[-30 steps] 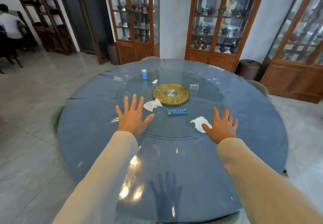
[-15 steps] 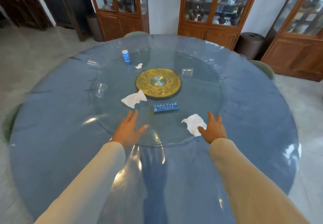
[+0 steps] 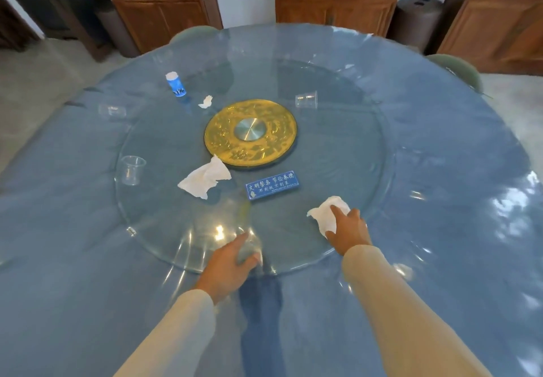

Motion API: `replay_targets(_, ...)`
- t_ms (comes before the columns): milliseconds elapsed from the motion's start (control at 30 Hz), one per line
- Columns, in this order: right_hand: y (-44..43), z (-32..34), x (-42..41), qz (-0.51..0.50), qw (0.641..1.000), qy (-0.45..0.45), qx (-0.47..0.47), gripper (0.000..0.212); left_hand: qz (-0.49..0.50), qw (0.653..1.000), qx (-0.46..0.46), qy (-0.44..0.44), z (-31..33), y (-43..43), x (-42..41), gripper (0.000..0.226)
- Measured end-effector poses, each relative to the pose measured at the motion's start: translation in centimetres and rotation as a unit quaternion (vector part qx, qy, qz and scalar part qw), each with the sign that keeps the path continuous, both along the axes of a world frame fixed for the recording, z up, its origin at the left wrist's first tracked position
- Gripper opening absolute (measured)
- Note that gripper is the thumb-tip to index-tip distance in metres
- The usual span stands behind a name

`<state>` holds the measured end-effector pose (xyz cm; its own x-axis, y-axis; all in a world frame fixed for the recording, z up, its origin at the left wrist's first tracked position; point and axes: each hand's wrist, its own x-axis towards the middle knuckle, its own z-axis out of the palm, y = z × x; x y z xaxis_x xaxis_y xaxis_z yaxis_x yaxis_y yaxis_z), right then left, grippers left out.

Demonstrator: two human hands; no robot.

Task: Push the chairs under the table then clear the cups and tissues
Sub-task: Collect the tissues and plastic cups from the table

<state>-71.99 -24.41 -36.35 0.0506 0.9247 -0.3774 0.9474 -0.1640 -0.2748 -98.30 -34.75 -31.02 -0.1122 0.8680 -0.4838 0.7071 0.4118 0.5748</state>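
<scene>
My right hand (image 3: pixel 348 232) is closed on a crumpled white tissue (image 3: pixel 326 215) at the near right of the glass turntable (image 3: pixel 338 153). My left hand (image 3: pixel 230 265) lies curled at the turntable's near rim; what its fingers grip is unclear. A larger tissue (image 3: pixel 204 178) lies left of the gold centre disc (image 3: pixel 250 132), and a small one (image 3: pixel 205 101) sits farther back. Clear cups stand at the left (image 3: pixel 132 170), the far left (image 3: pixel 113 110) and beyond the disc (image 3: pixel 307 100). Green chair backs show at the table's far edge (image 3: pixel 191 34) and far right (image 3: pixel 458 68).
A small blue bottle (image 3: pixel 175 84) and a blue sign (image 3: pixel 273 185) sit on the turntable. The round table (image 3: pixel 73 259) has a glossy blue cover. Wooden cabinets (image 3: pixel 335 0) and a dark stool (image 3: pixel 417 20) stand behind it.
I have leaned in closer over the table. My right hand slid onto the tissue and closed on it. My left hand drew back to the turntable's near rim and curled.
</scene>
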Motion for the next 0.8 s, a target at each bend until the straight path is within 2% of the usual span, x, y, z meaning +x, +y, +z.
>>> replay_targets(67,-0.2,-0.6,-1.0,-0.016,1.0,0.009,0.0,0.046,-0.007,1.0,-0.008,-0.001,-0.3,0.6,-1.1,0.056)
replay_targets(167,-0.4,-0.5,-2.8,-0.036,0.999,0.036,-0.01,0.044,-0.007,1.0,-0.022,-0.006,-0.7,1.6,-3.6,0.059)
replay_targets(267,-0.4,0.8,-5.7,-0.036,0.998,0.042,-0.032,0.028,-0.009,0.999,-0.024,-0.021,-0.9,2.6,-6.4,0.063)
replay_targets(400,-0.7,2.8,-11.2,-0.032,0.996,0.058,-0.055,0.021,-0.02,0.998,-0.012,-0.052,-0.9,3.5,-10.7,0.066)
replay_targets(533,-1.5,5.3,-18.9,-0.028,0.99,0.131,-0.05,0.021,0.036,0.987,-0.01,-0.155,0.3,2.8,-15.5,0.065)
replay_targets(700,-2.4,8.9,-29.9,0.045,0.964,0.252,-0.074,0.027,0.086,0.965,-0.025,-0.246,2.3,3.3,-21.9,0.062)
replay_targets(800,-3.0,10.5,-34.6,0.033,0.945,0.322,-0.055,0.028,0.135,0.924,-0.07,-0.35,3.8,3.9,-25.1,0.037)
